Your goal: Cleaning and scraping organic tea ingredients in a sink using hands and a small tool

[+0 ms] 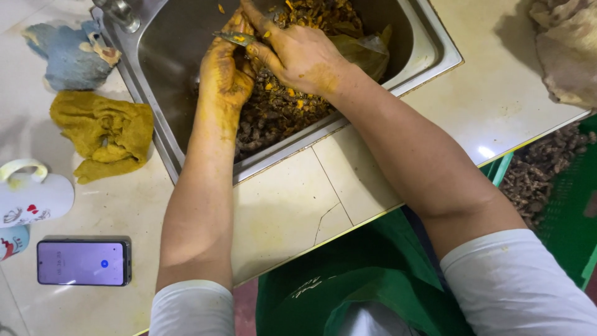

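Note:
Both my hands reach into a steel sink (429, 50) filled with small brown and orange root pieces (273, 112). My left hand (225, 74), stained deep yellow, is closed around a small piece of root. My right hand (298, 53), also stained, grips a small knife (235, 38) whose blade points left across my left fingers. The two hands touch above the pile. A crumpled plastic bag (367, 50) lies in the sink behind my right hand.
A yellow-stained cloth (102, 134) and a blue cloth (65, 56) lie left of the sink. A white mug (31, 196) and a phone (84, 262) sit on the tiled counter. A green crate of roots (547, 168) stands at right, a sack (566, 50) above it.

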